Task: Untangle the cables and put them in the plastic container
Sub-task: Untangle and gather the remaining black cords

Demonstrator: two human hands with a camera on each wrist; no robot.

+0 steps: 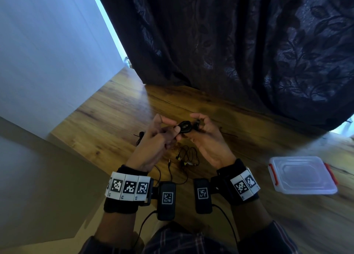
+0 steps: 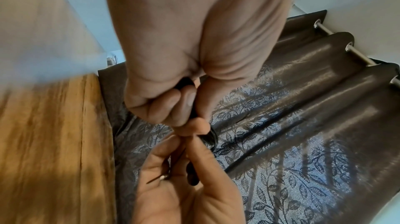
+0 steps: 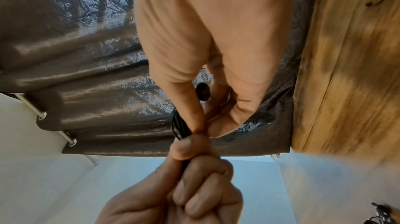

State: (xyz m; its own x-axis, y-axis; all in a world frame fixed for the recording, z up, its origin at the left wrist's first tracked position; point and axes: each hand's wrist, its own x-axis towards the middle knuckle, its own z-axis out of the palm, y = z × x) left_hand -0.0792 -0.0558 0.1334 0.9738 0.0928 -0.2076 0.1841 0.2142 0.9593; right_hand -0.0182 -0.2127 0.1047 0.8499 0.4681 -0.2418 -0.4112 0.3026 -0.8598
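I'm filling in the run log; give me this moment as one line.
left hand: holds coiled black cable | right hand: holds same coil | clear plastic container with red clips: lid on | tangled thin black cables: on wooden table

Both hands (image 2: 173, 101) pinch a black cable (image 2: 211, 136).

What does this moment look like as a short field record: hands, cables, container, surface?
left hand: pinches one side of the coiled black cable
right hand: grips the coil's other side
coil position: held above the wooden table, between both hands
loose cables: tangled on the table below the hands
plastic container: on the table to the right, lid on, red clips
backdrop: dark leaf-patterned curtain
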